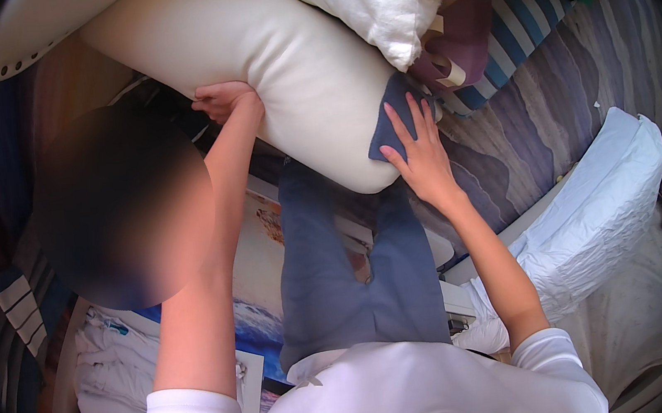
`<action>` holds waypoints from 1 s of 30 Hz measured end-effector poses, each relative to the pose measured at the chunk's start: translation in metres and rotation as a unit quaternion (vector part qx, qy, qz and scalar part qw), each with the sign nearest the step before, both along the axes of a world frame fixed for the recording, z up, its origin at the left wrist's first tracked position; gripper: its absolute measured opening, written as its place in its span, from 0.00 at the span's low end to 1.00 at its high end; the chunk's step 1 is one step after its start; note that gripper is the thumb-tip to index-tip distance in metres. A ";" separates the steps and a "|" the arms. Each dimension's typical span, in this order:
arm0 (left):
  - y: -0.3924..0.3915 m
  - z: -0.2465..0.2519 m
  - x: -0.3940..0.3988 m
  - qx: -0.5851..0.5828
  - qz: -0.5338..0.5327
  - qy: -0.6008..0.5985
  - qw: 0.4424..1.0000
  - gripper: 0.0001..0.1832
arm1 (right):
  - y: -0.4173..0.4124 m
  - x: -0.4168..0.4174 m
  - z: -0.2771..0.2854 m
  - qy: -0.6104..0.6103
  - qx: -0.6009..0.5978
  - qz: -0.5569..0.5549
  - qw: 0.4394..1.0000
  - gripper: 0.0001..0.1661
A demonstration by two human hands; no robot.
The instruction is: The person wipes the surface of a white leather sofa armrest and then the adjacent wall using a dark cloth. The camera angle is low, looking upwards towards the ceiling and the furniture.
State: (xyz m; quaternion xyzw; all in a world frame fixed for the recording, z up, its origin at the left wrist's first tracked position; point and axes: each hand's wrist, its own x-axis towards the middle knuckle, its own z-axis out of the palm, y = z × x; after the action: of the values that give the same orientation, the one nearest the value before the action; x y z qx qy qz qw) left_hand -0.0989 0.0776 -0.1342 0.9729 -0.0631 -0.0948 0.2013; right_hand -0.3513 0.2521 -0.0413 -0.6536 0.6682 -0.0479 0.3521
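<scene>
A long, padded white cushion point(286, 55) with a smooth cover slants across the space before me. My right hand point(424, 150) is spread over a dark blue cloth point(387, 130), holding it flat against the cushion's rounded near end. At the cushion's lower left edge is my left hand point(223, 101), its fingers curled and its wrist touching the cover. Whether those fingers grip the edge is hidden. A round blur covers the area beside my left forearm.
A white pillow point(367, 1) and a purple bag point(462, 32) lie beyond the cushion, near striped fabric point(522, 18). Wavy-patterned fabric point(507, 164) spreads to the right. Crumpled white fabric point(595, 215) lies lower right; more white bedding point(116, 385) fills a white-framed compartment lower left.
</scene>
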 end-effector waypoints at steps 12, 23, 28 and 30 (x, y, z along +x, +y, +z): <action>-0.004 0.007 -0.008 -0.005 -0.041 -0.024 0.999 0.27 | -0.193 0.129 -0.078 -0.122 -0.188 -0.015 0.974 0.34; -0.003 0.008 -0.005 0.018 0.013 0.034 0.999 0.27 | 0.004 -0.058 -0.038 -0.229 0.038 -0.018 0.973 0.36; -0.002 0.006 -0.006 0.012 0.028 0.036 0.999 0.27 | -0.066 -0.004 -0.035 -0.173 -0.081 0.105 0.976 0.35; -0.001 0.005 -0.004 0.004 0.028 0.029 0.999 0.28 | -0.124 0.053 -0.054 -0.133 -0.189 0.150 0.961 0.35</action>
State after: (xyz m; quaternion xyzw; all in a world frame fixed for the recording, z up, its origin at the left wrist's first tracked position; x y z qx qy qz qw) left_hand -0.1032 0.0768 -0.1291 0.9720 -0.0299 -0.1172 0.2016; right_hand -0.2987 0.1281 -0.0954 -0.7889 0.4883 -0.2067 0.3107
